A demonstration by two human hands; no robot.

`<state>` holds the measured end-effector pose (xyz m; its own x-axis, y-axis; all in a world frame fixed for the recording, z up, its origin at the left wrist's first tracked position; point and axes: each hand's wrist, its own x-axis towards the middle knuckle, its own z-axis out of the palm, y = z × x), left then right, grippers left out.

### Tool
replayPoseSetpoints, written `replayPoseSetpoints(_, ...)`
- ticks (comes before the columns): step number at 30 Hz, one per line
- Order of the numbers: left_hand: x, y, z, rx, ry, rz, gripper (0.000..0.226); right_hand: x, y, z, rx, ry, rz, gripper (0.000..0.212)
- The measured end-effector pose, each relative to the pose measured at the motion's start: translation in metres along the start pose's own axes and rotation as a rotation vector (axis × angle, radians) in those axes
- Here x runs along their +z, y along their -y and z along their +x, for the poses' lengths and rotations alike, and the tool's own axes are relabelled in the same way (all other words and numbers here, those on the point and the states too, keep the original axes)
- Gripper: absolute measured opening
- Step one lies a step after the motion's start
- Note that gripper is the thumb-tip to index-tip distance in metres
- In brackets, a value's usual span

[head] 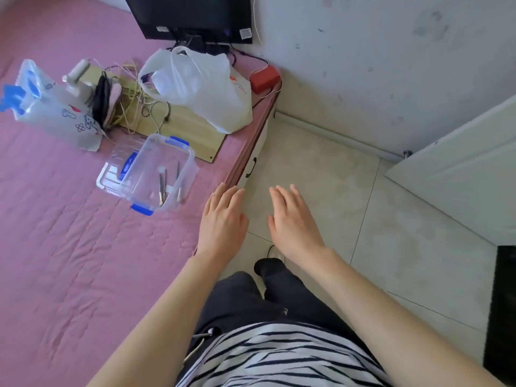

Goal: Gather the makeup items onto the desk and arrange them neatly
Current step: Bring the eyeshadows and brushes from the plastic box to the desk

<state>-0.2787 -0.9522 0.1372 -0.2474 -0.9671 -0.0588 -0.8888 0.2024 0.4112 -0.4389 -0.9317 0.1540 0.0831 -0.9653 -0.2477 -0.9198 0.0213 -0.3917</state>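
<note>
From the head view, you had both hands out in front of you with nothing in them: your left hand (224, 219) hovered flat, fingers straight, just over the near corner of the bed (69, 247), and your right hand (293, 222) hung relaxed and spread above the tiled floor (349, 191), beside the left but apart from it. The task's things lay to your left: a clear plastic box (156, 174) with blue clips sat open on the pink cover, near the bed's edge, with 2 or 3 slim makeup tools (162, 185) lying loose at its bottom; what each tool was, the picture did not let you tell. Its lid (111, 174) seemed to lie under or beside it. No worktop showed in this view, so the carry looked longer than a reach. The main risk, as it seemed, was the open box: had you lifted it by 1 wall or tilted it, the loose tools could have slid out onto the bed or the floor. The soft cover could also have let the box tip under a push. Farther back, a wooden board (190, 129) carried a white plastic bag (201, 88), tangled cords (134, 101) and a bottle (78, 76); reaching across there could have snagged a cord and dragged things along. A printed pouch (55, 107) lay beside them, contents unclear.
</note>
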Motion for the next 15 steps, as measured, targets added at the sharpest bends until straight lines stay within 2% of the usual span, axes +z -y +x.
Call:
replayPoseSetpoints(7, 0.000, -0.008, 0.032, -0.165, -0.053, 0.021, 0.046, -0.024, -0.013, 0.059, -0.146, 0.064, -0.043, 0.054)
replayPoseSetpoints(15, -0.011, 0.027, 0.057, -0.363, -0.083, 0.001, 0.045, -0.024, 0.011, 0.127, -0.313, 0.158, -0.113, 0.055)
